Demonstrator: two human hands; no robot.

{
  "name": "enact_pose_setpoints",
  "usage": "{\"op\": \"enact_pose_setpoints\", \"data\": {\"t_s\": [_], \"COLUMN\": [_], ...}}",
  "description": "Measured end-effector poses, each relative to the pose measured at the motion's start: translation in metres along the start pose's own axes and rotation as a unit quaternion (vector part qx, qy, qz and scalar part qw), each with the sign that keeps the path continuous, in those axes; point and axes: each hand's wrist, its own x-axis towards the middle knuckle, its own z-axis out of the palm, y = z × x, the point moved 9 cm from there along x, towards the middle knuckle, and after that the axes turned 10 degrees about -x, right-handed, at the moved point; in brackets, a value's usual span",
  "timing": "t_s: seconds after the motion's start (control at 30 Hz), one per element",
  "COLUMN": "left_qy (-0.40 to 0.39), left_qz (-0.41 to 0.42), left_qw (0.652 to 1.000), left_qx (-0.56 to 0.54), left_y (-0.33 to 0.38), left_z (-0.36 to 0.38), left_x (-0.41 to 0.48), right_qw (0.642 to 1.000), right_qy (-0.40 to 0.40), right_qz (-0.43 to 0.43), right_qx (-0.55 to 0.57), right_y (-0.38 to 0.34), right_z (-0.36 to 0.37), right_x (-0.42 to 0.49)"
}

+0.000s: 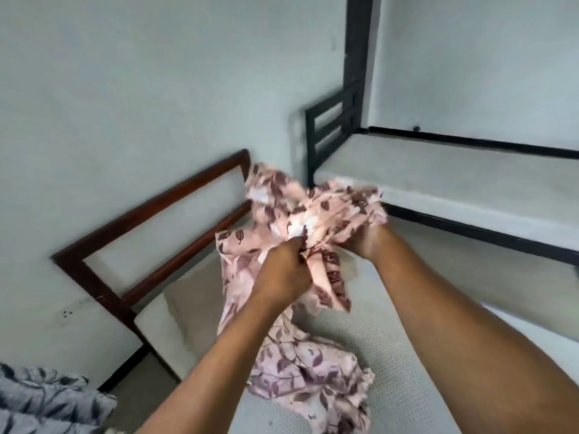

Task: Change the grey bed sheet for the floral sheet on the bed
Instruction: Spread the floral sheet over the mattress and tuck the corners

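A pink floral sheet [300,214] with dark purple leaves is bunched up in the air above the bare white mattress [407,339]. My left hand [282,270] grips a fold of it from below. My right hand [366,242] is buried in the bunch, its fingers hidden by cloth. The sheet's lower part trails down and lies crumpled on the mattress. A grey leaf-patterned sheet [47,402] lies in a heap at the bottom left, off the bed.
A dark wooden headboard [150,223] stands at the mattress's far end against the pale wall. A second bed with a black metal frame [332,126] and a bare mattress stands at the right. A wall socket [65,314] sits low on the left.
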Motion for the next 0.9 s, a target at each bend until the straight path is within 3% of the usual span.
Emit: {"op": "enact_pose_setpoints", "data": {"t_s": [0.1, 0.17, 0.23, 0.3, 0.37, 0.5, 0.57, 0.63, 0.7, 0.77, 0.83, 0.9], "left_qy": [-0.047, -0.081, -0.111, -0.158, -0.221, -0.354, -0.373, -0.393, -0.398, -0.384, -0.388, -0.409], "left_qz": [-0.056, -0.046, -0.022, 0.02, 0.057, 0.045, 0.036, 0.041, 0.07, 0.093, 0.1, 0.109], "left_qw": [0.987, 0.98, 0.979, 0.975, 0.967, 0.934, 0.926, 0.916, 0.914, 0.918, 0.909, 0.885], "left_qx": [0.145, 0.175, 0.172, 0.157, 0.113, -0.015, -0.046, -0.068, -0.033, 0.041, 0.117, 0.197], "left_y": [-0.025, -0.023, -0.008, 0.011, 0.034, 0.066, 0.077, 0.089, 0.093, 0.095, 0.093, 0.09], "left_z": [0.043, 0.068, 0.096, 0.131, 0.165, 0.225, 0.251, 0.282, 0.315, 0.35, 0.385, 0.417], "left_x": [-0.009, -0.017, -0.027, -0.046, -0.074, -0.135, -0.163, -0.193, -0.212, -0.232, -0.263, -0.297], "right_qw": [0.989, 0.975, 0.967, 0.959, 0.943, 0.852, 0.856, 0.889, 0.929, 0.93, 0.929, 0.919], "right_qy": [0.076, 0.124, 0.148, 0.182, 0.232, 0.341, 0.304, 0.317, 0.246, 0.181, 0.081, 0.043], "right_qz": [0.122, 0.181, 0.186, 0.164, 0.091, -0.083, -0.083, 0.038, 0.178, 0.267, 0.273, 0.24], "right_qx": [-0.034, 0.015, 0.088, 0.145, 0.22, 0.387, 0.411, 0.327, 0.214, 0.176, 0.236, 0.308], "right_y": [0.104, 0.149, 0.17, 0.182, 0.18, 0.169, 0.216, 0.278, 0.324, 0.367, 0.401, 0.427], "right_z": [-0.084, -0.129, -0.161, -0.193, -0.232, -0.324, -0.375, -0.4, -0.375, -0.339, -0.302, -0.293], "right_x": [0.009, -0.011, -0.036, -0.057, -0.083, -0.162, -0.173, -0.199, -0.223, -0.258, -0.285, -0.298]}}
